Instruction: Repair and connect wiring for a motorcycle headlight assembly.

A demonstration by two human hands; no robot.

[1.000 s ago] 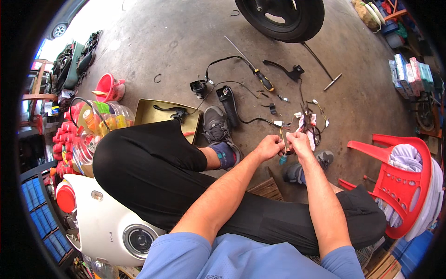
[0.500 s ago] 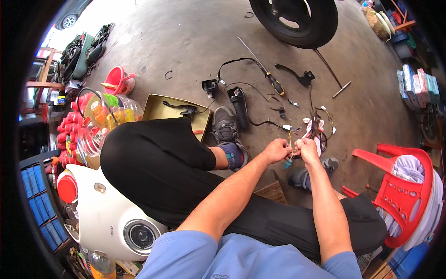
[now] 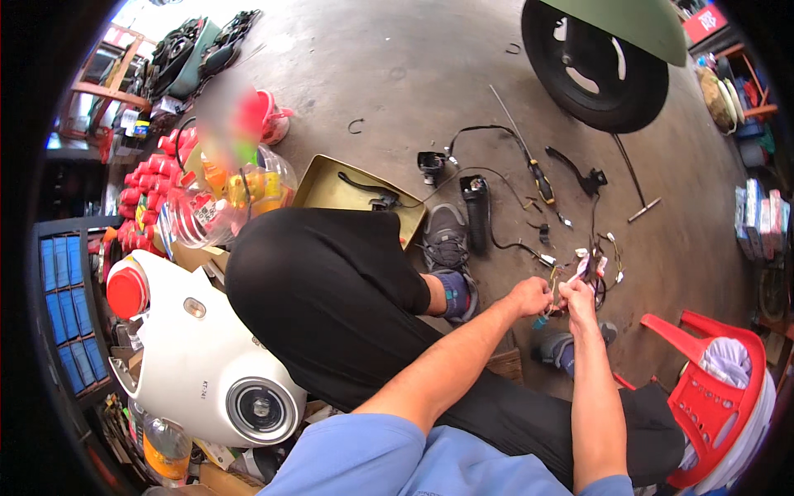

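Observation:
My left hand (image 3: 530,298) and my right hand (image 3: 577,299) are close together over the floor, fingers pinched on thin wires. A teal connector (image 3: 541,321) hangs just below the left fingertips. Beyond the right hand lies a wiring harness (image 3: 597,266) with white tags and loose ends. Thin cables link it to a black handlebar grip (image 3: 476,217) and a black brake lever (image 3: 581,171). The exact wire in each pinch is too small to make out. A black switch housing (image 3: 431,165) and a screwdriver (image 3: 539,180) with a black and yellow handle lie farther off.
A shallow metal tray (image 3: 318,178) holding another lever stands left of my shoe (image 3: 447,240). A white scooter panel (image 3: 194,331) with a round lamp is at my left. At right is a red plastic chair (image 3: 719,388). A wheel (image 3: 571,74) and a T-handled tool (image 3: 643,210) are ahead.
My view has swung left, so the scene sits farther right and lower in it, and a green fender shows above the wheel. Both hands stay together at the wires.

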